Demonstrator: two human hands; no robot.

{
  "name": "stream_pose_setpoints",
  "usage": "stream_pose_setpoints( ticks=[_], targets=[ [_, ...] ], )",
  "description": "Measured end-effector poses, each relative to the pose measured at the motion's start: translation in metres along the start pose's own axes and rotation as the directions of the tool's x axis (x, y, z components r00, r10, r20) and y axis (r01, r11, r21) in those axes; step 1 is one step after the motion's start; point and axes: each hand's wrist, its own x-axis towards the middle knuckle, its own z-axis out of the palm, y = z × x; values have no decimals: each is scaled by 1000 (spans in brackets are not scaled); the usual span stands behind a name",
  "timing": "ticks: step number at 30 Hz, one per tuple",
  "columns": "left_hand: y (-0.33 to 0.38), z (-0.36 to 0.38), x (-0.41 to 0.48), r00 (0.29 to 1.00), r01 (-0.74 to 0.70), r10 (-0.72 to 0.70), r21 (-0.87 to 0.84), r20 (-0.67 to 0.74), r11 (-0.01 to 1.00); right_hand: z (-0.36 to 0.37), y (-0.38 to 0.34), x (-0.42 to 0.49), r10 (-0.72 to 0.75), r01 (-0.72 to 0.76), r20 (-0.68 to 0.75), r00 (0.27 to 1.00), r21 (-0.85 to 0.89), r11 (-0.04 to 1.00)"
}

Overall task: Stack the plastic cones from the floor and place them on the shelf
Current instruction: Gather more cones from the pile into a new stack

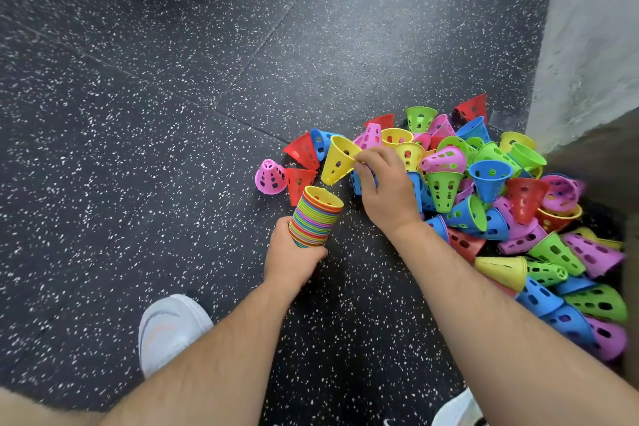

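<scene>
While left hand (294,258) grip wraps rainbow-striped stack (314,218), right hand (383,183) pinches perforated yellow cone (338,160).

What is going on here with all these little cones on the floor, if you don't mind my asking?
A person is gathering plastic cones into one stack. The left hand grips a tall nested stack of many colours, wide end up. The right hand pinches a single yellow cone by its rim, just above the stack. A big loose pile still lies on the speckled floor beside a wall. No shelf is in view.
</scene>
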Motion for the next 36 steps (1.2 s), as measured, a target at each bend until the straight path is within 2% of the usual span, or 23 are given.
stream_pose_setpoints(
  ticks=[4, 8, 10, 12, 14, 20, 24, 27, 31, 34, 36],
  targets=[
    [0, -2, -1, 1000, -2, 1, -20, -19, 1000, 0, -15, -9, -44, 27, 159, 986, 113, 993],
    [-3, -10, 0, 998, 29, -31, -31, -60, 999, 11, -26, -14, 43, -96, 357, 933, 131, 987],
    [-7, -15, 1, 996, 30, -33, -38, -86, 999, 20, -31, -9, 111, -165, 354, 929, 127, 978],
    [-12, -20, 2, 994, 40, -44, -46, -98, 998, 30, -32, 0, 173, -209, 339, 925, 72, 975],
    [-16, -24, 2, 993, 58, -63, -49, -103, 997, 42, -29, 11, 210, -219, 393, 895, -23, 975],
    [-24, -30, 3, 988, 91, -96, -48, -121, 995, 77, -20, 31, 298, -167, 507, 809, -287, 943],
    [-25, -31, 4, 986, 103, -110, -57, -122, 993, 89, -26, 37, 356, -184, 498, 791, -361, 914],
    [-24, -30, 5, 986, 102, -107, -51, -125, 994, 91, -27, 35, 362, -243, 482, 798, -293, 925],
    [-24, -30, 6, 987, 105, -110, -54, -116, 993, 76, -22, 33, 371, -358, 429, 824, -114, 927],
    [-24, -28, 6, 987, 110, -115, -53, -108, 993, 59, -22, 33, 339, -367, 356, 871, 12, 930],
    [-23, -26, 6, 988, 107, -111, -43, -104, 993, 47, -27, 32, 331, -377, 364, 870, 60, 924]
  ],
)
